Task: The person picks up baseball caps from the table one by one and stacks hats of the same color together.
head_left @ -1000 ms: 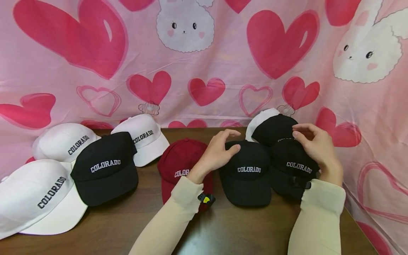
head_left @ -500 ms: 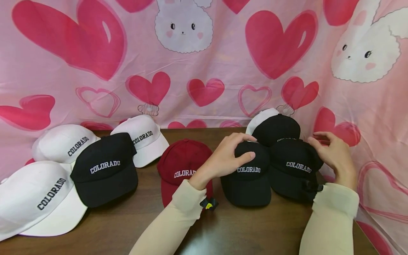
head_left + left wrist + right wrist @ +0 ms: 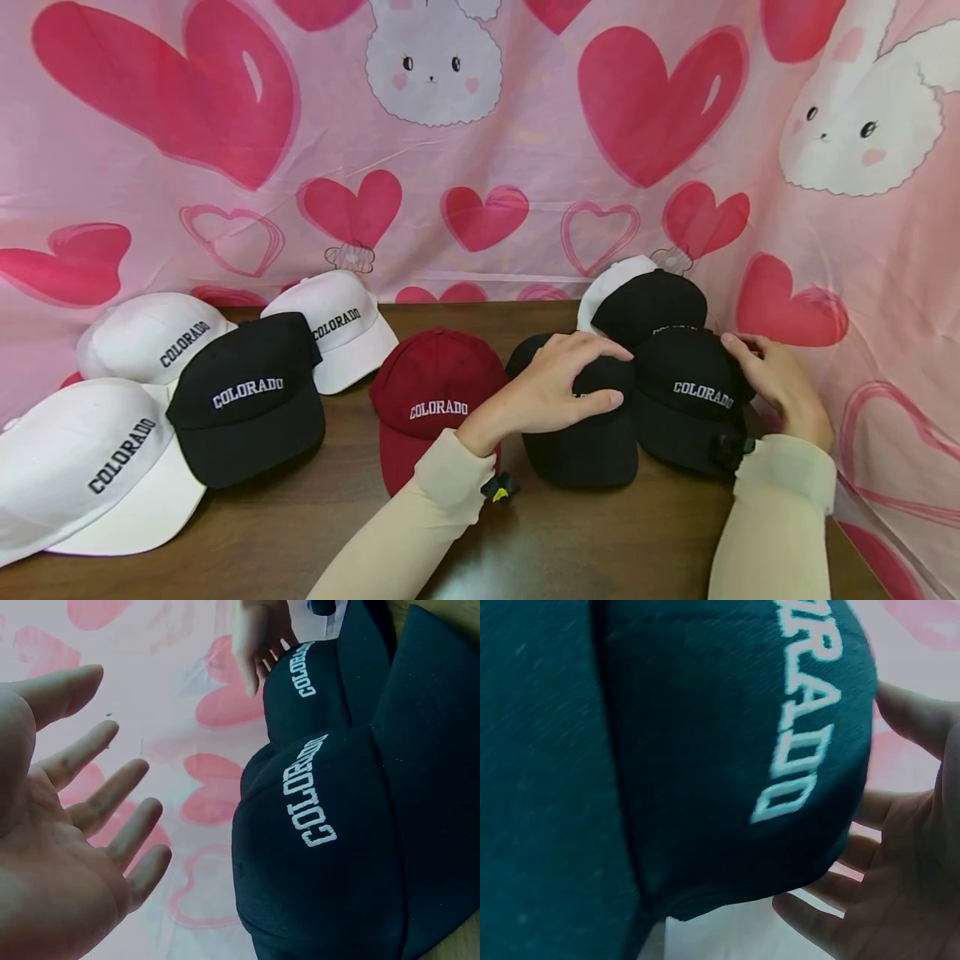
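Observation:
My left hand hovers over a black COLORADO baseball cap in the head view, hiding part of its lettering. The left wrist view has the fingers spread and apart from the cap's crown. At the far right, my right hand lies along the side of another black cap. From the right wrist, its thumb and fingertips are right at that cap's crown edge, loosely extended. Behind stand one more black cap and a white cap, partly covered.
A red cap sits just left of my left hand, partly behind the forearm. Further left are a black cap and white caps, overlapping one another. A pink heart-and-rabbit cloth hangs behind the brown table.
My left hand has moved right and down over the black cap. The right hand shifted right, off the front of its black cap, then came in to its side. The caps have not moved.

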### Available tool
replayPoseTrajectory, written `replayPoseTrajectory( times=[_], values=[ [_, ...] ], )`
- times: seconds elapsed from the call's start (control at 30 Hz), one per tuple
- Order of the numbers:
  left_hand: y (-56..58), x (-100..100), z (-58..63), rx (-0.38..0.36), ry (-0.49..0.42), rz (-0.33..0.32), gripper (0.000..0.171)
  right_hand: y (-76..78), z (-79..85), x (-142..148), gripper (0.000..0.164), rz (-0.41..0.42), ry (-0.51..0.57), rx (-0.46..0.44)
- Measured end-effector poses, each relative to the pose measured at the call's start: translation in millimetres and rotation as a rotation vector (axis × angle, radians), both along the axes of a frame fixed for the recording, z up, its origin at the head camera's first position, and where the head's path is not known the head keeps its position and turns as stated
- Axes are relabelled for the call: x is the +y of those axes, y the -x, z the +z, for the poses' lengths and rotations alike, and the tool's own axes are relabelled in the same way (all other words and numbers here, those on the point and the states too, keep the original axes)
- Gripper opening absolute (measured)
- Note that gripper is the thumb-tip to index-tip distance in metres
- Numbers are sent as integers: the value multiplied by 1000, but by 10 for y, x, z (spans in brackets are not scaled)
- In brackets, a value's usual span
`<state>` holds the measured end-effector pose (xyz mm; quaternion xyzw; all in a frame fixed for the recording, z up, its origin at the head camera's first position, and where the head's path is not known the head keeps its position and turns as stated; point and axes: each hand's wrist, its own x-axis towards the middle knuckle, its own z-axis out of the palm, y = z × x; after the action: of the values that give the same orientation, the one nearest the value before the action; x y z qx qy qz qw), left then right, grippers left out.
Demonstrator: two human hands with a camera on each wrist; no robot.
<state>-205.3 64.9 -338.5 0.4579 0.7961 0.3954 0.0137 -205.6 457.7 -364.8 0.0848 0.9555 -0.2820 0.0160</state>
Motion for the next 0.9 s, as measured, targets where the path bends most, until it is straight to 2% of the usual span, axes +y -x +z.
replayPoseTrajectory(
  times=[0.17, 0.33, 0.47, 0.63, 0.9],
  values=[
    [-6, 10, -7, 2, 27, 7, 47, 6, -71, 33, 87, -2, 49, -57],
    [4, 8, -14, -12, 34, 17, 47, 6, -123, 52, 82, -17, 52, -21],
    [13, 0, -23, -31, 30, 20, 47, -22, -131, 65, 80, -63, 63, -14],
    [30, -6, -40, -38, 21, 14, 47, -48, -109, 52, 66, -118, 19, 81],
    [60, -33, -46, -15, -17, 2, 46, -49, -1, -50, 56, -184, 38, 203]
  ],
)
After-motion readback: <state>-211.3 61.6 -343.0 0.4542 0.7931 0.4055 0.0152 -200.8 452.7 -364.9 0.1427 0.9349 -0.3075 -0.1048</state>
